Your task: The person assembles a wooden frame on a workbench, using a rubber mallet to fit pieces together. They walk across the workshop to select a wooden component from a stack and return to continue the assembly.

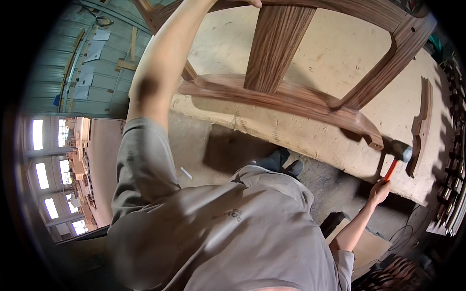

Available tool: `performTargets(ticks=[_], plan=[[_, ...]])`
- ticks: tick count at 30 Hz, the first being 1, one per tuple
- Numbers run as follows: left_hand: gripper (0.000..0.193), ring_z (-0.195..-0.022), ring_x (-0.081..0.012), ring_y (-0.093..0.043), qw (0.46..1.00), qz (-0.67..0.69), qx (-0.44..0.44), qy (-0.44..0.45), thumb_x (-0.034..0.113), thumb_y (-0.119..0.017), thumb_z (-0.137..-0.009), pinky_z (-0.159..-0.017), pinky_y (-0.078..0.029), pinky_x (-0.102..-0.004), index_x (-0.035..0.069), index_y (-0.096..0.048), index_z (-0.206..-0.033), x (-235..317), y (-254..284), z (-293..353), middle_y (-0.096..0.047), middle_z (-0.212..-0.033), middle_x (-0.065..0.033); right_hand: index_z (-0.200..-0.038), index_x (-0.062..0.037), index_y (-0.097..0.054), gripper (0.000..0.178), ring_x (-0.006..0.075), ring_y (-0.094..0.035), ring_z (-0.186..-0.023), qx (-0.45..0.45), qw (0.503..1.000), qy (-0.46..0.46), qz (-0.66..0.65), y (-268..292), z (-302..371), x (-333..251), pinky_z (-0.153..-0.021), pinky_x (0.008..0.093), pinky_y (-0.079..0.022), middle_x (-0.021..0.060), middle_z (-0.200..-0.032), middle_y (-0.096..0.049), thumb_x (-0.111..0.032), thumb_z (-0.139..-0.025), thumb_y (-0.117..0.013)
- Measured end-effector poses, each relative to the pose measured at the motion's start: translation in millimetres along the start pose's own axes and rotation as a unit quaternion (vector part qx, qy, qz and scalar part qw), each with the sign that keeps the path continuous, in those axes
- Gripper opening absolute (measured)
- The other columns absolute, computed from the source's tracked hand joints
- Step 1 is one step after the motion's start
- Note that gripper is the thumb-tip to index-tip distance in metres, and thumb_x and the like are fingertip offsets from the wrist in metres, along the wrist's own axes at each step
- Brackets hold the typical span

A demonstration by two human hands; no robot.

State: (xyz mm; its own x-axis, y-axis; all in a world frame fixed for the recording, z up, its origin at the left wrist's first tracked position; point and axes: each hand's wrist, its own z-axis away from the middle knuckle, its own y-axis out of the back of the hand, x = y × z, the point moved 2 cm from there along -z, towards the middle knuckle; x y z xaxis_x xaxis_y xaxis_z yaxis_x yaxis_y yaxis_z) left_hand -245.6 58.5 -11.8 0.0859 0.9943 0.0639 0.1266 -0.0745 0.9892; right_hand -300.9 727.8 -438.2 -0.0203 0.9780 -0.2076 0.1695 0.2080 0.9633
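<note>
A brown wood-grained frame (286, 103), with a wide slat (279, 46) between its rails, lies on the pale work table (344, 68). My left hand (255, 3) is at the far rail, mostly cut off by the upper edge; a digit shows against the wood, and the hand appears closed on it. My right hand (380, 190) is wrapped around the orange handle of a mallet (401, 151). The mallet's grey head is beside the frame's near right end; whether they touch, I cannot tell.
A loose curved wooden piece (421, 126) lies on the table's right side. Stacked wooden parts (454, 155) line the far right. Below the table, a cardboard-coloured box (361, 242) and a dark cable (405, 230) are on the right. A green corrugated wall (109, 63) stands at left.
</note>
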Motion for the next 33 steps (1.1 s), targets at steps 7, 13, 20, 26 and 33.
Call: performTargets(ticks=[7, 13, 20, 26, 33], plan=[[0.072, -0.104, -0.0225, -0.063, 0.993, 0.014, -0.083, 0.079, 0.042, -0.088, -0.059, -0.092, -0.047, -0.0347, 0.004, -0.063, -0.116, -8.1, 9.6, 23.8, -0.069, -0.109, -0.0132, -0.091, -0.0032, -0.054, 0.023, 0.0107, -0.048, -0.057, -0.01, 0.89, -0.103, -0.445, 83.5, 95.6, -72.1, -0.054, 0.0257, -0.043, 0.0023, -0.071, -0.053, -0.026, -0.098, -0.054], [0.052, -0.097, -0.0143, -0.061, 0.984, 0.099, -0.095, 0.115, 0.029, -0.082, -0.072, -0.09, -0.047, -0.0318, 0.002, -0.064, -0.114, -4.2, 23.5, 80.0, -0.07, -0.102, -0.0098, -0.106, -0.01, -0.048, 0.016, 0.0061, -0.033, -0.042, -0.266, 0.563, -0.24, -0.745, 127.0, 172.8, -189.9, -0.038, 0.023, -0.031, -0.0026, -0.06, -0.035, -0.02, -0.096, -0.056], [0.049, -0.087, -0.016, -0.065, 0.996, 0.042, -0.005, 0.075, 0.03, -0.081, -0.074, -0.083, -0.05, -0.0323, -0.001, -0.066, -0.108, 49.1, 22.3, 137.5, -0.072, -0.094, -0.0118, -0.091, -0.0096, -0.046, 0.019, 0.0066, -0.035, -0.041, -0.402, 0.533, -0.188, -0.72, 92.5, 209.0, -331.6, -0.037, 0.0231, -0.033, -0.0022, -0.061, -0.038, -0.021, -0.094, -0.061], [0.05, -0.087, -0.0188, -0.066, 0.994, 0.07, 0.011, 0.087, 0.037, -0.08, -0.073, -0.083, -0.051, -0.0337, -0.002, -0.067, -0.103, 44.9, 13.1, 148.0, -0.072, -0.091, -0.0131, -0.083, -0.0095, -0.043, 0.017, 0.007, -0.037, -0.043, -0.33, 0.529, -0.167, -0.764, 52.7, 216.1, -367.2, -0.038, 0.0239, -0.035, -0.0024, -0.06, -0.039, -0.016, -0.094, -0.055], [0.057, -0.09, -0.0231, -0.066, 0.996, 0.018, 0.03, 0.077, 0.044, -0.078, -0.071, -0.086, -0.05, -0.0359, -0.002, -0.068, -0.103, 35.6, 15.2, 159.1, -0.071, -0.094, -0.0147, -0.087, -0.0103, -0.043, 0.015, 0.0042, -0.035, -0.043, -0.456, 0.462, -0.144, -0.747, 55.0, 229.2, -390.9, -0.038, 0.0219, -0.034, -0.0041, -0.061, -0.037, -0.014, -0.094, -0.055]])
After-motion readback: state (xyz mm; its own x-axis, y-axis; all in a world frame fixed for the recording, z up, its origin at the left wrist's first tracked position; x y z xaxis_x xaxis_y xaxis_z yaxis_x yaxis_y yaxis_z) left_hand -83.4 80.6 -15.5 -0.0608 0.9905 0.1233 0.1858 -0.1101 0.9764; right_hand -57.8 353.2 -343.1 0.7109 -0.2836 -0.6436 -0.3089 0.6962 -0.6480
